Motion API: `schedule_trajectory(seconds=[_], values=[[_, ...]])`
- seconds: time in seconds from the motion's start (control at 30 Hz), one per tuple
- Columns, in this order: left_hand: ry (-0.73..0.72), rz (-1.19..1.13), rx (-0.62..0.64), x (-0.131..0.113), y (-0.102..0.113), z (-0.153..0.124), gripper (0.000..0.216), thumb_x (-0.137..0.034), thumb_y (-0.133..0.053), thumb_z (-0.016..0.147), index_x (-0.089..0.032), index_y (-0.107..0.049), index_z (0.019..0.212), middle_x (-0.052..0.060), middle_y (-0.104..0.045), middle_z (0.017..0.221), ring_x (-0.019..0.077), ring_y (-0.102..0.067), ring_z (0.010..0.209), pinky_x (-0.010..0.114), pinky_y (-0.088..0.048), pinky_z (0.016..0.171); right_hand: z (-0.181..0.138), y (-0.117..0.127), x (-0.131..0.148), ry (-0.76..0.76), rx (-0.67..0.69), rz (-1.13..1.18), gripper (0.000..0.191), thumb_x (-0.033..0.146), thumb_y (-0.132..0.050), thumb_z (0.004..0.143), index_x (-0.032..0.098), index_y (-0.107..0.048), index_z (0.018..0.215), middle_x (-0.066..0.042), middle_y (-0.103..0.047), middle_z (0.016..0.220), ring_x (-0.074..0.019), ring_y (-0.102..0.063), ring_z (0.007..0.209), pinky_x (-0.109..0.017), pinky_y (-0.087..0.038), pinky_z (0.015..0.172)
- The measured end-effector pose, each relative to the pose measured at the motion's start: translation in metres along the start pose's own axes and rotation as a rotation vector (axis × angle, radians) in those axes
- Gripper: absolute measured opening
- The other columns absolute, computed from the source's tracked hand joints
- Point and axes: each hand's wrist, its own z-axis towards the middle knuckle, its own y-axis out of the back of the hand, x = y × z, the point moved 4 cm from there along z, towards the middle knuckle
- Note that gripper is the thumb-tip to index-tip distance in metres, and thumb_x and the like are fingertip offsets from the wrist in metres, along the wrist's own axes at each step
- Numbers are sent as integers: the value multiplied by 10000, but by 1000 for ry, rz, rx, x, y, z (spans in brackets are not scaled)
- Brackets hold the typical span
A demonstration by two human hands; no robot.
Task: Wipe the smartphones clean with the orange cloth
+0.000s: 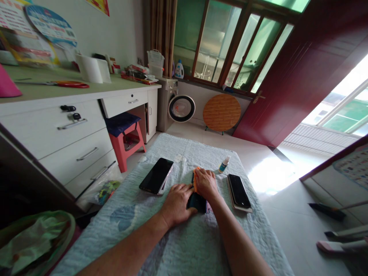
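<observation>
Left hand (pixel 178 203) gripping dark flat rectangular device (pixel 197 204), probably a phone | right hand (pixel 206 182) holding orange fabric cloth (pixel 196 181) against it

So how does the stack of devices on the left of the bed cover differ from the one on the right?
The left stack has the broader-looking top screen; the right stack has a narrower one. The left stack's far end slants rightward in view, while the right stack's slants leftward. The left stack's pale lower piece peeks out on its right; the right stack's shows on its left. Both lie flat with dark screens facing up.
</observation>
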Motion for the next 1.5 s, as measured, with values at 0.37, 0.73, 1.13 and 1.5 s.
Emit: schedule_trajectory(seconds=[0.37,0.73,1.13,1.5], values=[[7,9,-24,7,-7,0,674,-468,-741,689,-242,-562,1297,90,-554,1384,337,-474,1274,486,-308,1107,-14,9,-14,-35,-41,15,307,318,-385,1001,250,-618,1190,-54,-664,1125,-211,-526,1038,-337,-277,959],[23,13,-19,7,-7,0,684,-466,-741,683,-238,-567,1304,92,-546,1397,335,-462,1296,493,-299,1127,-20,9,-12,-81,-71,43,262,283,-411,987,246,-663,1047,-40,-676,1115,-205,-539,1012,-322,-295,941],[28,25,-18,8,-7,0,704,-479,-734,694,-197,-569,1317,112,-533,1416,337,-451,1310,484,-298,1133,-24,10,-18,-195,-89,-8,281,301,-398,988,211,-664,989,-79,-673,999,-228,-547,967,-334,-323,872],[-2,24,-7,5,-4,0,713,-603,-688,723,-185,-572,1289,140,-542,1402,349,-480,1284,503,-337,1093,-27,21,-32,-131,105,174,273,134,-437,905,187,-704,888,-54,-700,877,-163,-616,857,-247,-372,752]])
